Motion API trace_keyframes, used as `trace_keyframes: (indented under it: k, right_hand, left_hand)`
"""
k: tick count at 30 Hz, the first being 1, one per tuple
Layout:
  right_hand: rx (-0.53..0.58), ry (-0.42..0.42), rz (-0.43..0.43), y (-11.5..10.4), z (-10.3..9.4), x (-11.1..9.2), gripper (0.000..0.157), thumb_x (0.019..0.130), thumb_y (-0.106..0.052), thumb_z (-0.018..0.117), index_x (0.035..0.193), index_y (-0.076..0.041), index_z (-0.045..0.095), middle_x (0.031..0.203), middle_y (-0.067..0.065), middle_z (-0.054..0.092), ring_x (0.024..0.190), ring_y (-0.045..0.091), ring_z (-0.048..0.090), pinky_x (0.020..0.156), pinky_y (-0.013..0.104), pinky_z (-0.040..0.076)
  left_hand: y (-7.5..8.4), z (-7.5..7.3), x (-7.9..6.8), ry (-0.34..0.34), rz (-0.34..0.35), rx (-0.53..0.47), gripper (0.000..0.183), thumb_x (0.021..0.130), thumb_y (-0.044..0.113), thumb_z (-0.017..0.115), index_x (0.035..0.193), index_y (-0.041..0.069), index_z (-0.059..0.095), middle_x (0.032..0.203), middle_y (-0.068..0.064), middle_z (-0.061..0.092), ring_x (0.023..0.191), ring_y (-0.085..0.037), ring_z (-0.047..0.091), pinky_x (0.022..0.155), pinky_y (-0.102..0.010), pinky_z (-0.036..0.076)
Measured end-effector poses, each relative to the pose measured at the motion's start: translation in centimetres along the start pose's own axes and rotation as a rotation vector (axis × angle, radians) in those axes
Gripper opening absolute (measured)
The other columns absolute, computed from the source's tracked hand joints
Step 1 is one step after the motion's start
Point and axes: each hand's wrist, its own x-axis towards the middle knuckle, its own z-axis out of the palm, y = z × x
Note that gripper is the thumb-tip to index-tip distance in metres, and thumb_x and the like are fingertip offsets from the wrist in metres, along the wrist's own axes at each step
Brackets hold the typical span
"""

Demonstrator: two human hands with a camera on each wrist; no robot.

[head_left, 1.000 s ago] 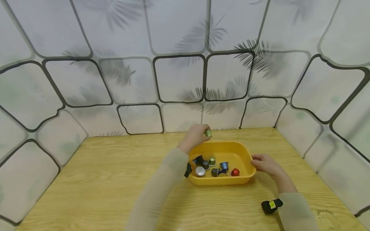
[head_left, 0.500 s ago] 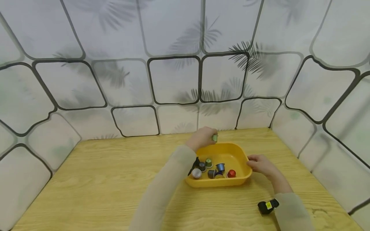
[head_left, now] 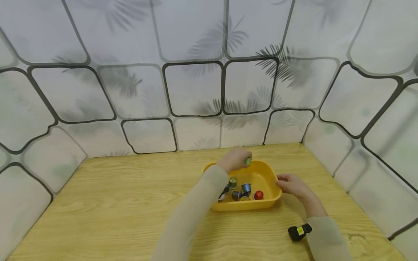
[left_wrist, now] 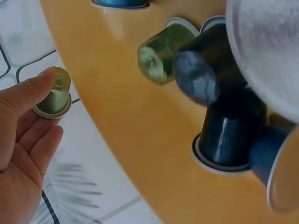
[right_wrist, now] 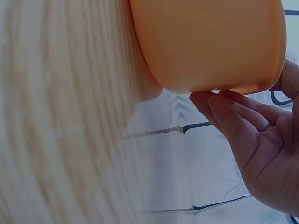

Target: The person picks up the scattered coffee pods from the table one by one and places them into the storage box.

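Note:
My left hand pinches a green coffee capsule between thumb and fingers. In the head view it hovers over the far rim of a yellow tray. Inside the tray lie several more capsules: a green capsule, a blue capsule, a red capsule and darker ones. My left sleeve hides the tray's left part; the left wrist view shows black capsules and a pale round lid there. With thumb above and fingers below, my right hand grips the tray's right rim.
The tray stands on a wood-grain table toward the back. A patterned fabric wall rises behind the table and along both sides. A black wrist camera is strapped by my right sleeve.
Carrying the green capsule, my left hand has moved right and lower along the tray's far side. My right hand keeps its grip on the rim. The head view has shifted slightly.

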Motion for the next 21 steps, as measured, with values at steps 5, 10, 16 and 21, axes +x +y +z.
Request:
trace_keyframes:
  k: [5,10,16,21]
  right_hand:
    - [0.016,-0.005,0.002,-0.1,0.2,0.1,0.038,0.088,-0.005,0.046,0.116,0.022,0.042,0.109,0.030,0.052,0.093,0.029,0.056,0.076,0.036,0.049]
    - [0.018,-0.005,0.005,-0.2,0.2,0.0,0.039,0.088,-0.005,0.046,0.116,0.021,0.042,0.109,0.030,0.052,0.093,0.029,0.056,0.076,0.037,0.049]
    - [0.019,-0.006,0.012,-0.3,0.0,-0.1,0.038,0.089,-0.004,0.045,0.116,0.022,0.041,0.110,0.031,0.051,0.095,0.030,0.055,0.077,0.037,0.048]
    - [0.017,-0.005,0.015,-0.2,0.0,-0.1,0.038,0.088,-0.004,0.045,0.117,0.021,0.041,0.110,0.030,0.051,0.094,0.029,0.055,0.076,0.036,0.048]
  left_hand:
    - [0.0,0.8,0.3,-0.029,-0.004,0.002,0.010,0.084,0.013,0.061,0.083,0.014,0.051,0.076,0.005,0.049,0.072,-0.010,0.044,0.064,-0.021,0.037]
    - [0.4,1.5,0.6,-0.044,-0.003,0.050,0.010,0.083,0.016,0.063,0.091,0.015,0.056,0.081,0.006,0.053,0.075,-0.008,0.048,0.066,-0.020,0.040]
    - [0.9,2.1,0.8,-0.091,0.015,0.113,0.009,0.083,0.018,0.063,0.088,0.017,0.056,0.080,0.007,0.053,0.075,-0.008,0.049,0.065,-0.020,0.041]
    - [0.8,2.8,0.9,-0.109,0.023,0.138,0.009,0.083,0.018,0.063,0.090,0.017,0.057,0.080,0.006,0.054,0.075,-0.008,0.050,0.065,-0.020,0.042]
